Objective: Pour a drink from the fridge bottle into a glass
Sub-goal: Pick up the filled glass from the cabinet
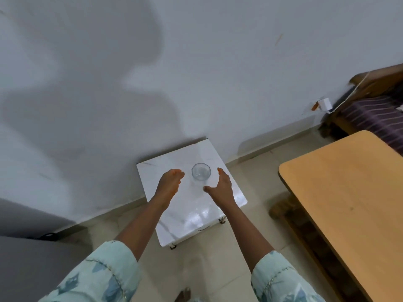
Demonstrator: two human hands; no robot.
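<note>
Looking down through the head camera, you see a clear, faceted, empty drinking glass (201, 172) standing upright on a small white marble-patterned table (220, 153) that sits against the pale wall (218, 62). The glass is on the far half of the tabletop, roughly midway between your two hands.

Your left hand (169, 185) hovers just to the left of the glass, fingers loosely curled together and holding nothing; it is near the glass but not touching it. Your right hand (221, 187) is just to the right of the glass, spread open with the thumb pointing left toward the near side of the glass, also empty and apart from it. Both forearms reach in from the near edge, wearing light blue-green patterned sleeves (104, 273).

To the right stands a larger tan wooden table (349, 192), well apart from the white one. Farther right, against the wall, is a dark striped cushioned seat (375, 116) with a white charger plug (325, 104) beside it. A grey surface (32, 264) fills the near left corner. Your shadow (87, 94) falls across the wall on the left. Beige floor tiles (207, 264) lie under everything.
</note>
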